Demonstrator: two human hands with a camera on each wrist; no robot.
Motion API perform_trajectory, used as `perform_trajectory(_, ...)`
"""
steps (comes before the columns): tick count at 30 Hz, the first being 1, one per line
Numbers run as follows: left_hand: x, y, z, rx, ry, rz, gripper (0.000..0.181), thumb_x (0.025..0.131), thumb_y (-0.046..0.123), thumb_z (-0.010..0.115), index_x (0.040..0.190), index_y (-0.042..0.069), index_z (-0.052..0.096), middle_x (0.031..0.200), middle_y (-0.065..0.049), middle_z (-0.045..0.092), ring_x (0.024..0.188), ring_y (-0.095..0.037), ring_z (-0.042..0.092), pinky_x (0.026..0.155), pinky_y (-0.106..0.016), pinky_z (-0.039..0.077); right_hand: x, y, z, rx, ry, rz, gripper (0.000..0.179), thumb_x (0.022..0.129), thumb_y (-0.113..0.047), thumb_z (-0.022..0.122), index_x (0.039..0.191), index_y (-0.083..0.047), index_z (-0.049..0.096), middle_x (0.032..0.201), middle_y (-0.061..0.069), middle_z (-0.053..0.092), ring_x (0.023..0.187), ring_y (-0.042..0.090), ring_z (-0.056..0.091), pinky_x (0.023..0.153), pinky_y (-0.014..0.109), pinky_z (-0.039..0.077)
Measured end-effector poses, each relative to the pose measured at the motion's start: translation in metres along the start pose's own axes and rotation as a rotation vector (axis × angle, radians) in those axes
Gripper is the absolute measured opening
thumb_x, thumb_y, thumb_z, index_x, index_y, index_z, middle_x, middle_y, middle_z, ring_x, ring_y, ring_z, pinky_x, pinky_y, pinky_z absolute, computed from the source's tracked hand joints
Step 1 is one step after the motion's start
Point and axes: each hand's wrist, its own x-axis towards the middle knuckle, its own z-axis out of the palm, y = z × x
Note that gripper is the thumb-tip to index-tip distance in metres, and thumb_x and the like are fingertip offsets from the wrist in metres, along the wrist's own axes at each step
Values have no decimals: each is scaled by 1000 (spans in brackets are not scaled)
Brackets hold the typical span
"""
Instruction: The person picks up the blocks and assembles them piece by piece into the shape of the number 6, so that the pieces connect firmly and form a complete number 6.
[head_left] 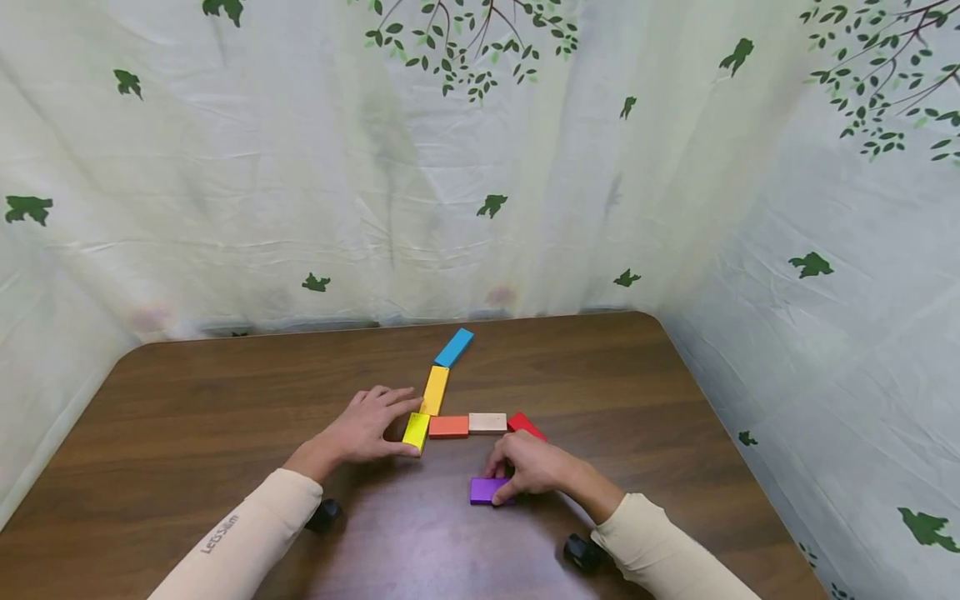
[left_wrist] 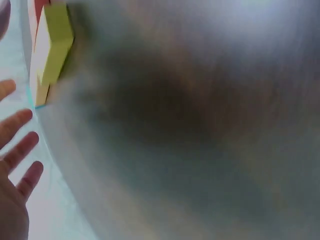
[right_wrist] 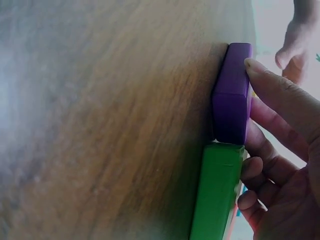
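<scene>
My right hand (head_left: 528, 464) pinches a purple block (right_wrist: 232, 92) that lies flat on the table, thumb on its near side. A green block (right_wrist: 217, 192) touches the purple one end to end; the hand hides it in the head view. Around the yellow block (head_left: 416, 432) my left hand (head_left: 367, 425) is spread, thumb by its near end. In the left wrist view those fingers stand apart from the block. Beyond it, an amber block (head_left: 434, 390) and a blue block (head_left: 454, 347) run away in line. An orange block (head_left: 449, 427), a pale wooden block (head_left: 487, 423) and a red block (head_left: 527, 425) extend rightward.
The brown wooden table (head_left: 225, 400) has rounded far corners. Pale curtains (head_left: 337, 208) printed with green leaves hang behind it and at both sides. Dark wrist devices (head_left: 583, 552) sit under both cream sleeves (head_left: 667, 542).
</scene>
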Motion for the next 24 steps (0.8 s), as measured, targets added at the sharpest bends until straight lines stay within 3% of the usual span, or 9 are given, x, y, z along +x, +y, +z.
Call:
perform_trajectory(7,12,-10,-23,74,-156,80,96,71,60,76,146,11,42,153,-11,36,129,-36,35,103,-57,26,2,-1,-1,-27,3,-15,22,71,-24,87,87,-13,76,75,-14,59,71,-1,54,65,13,43)
perform_trajectory(10,19,-13,-28,94,-188,98,100,68,61,78,147,12,42,154,-8,36,130,-36,33,103,-56,25,2,-1,-1,-27,4,-15,22,71,-23,87,87,-13,76,75,-14,60,71,-2,54,66,13,43)
perform_trajectory(24,41,-13,-31,104,-190,186,87,69,57,77,141,15,51,150,-7,41,130,-38,35,101,-57,26,3,-3,-3,-4,-26,13,22,70,-21,87,87,-13,75,75,-14,60,71,-2,55,65,13,44)
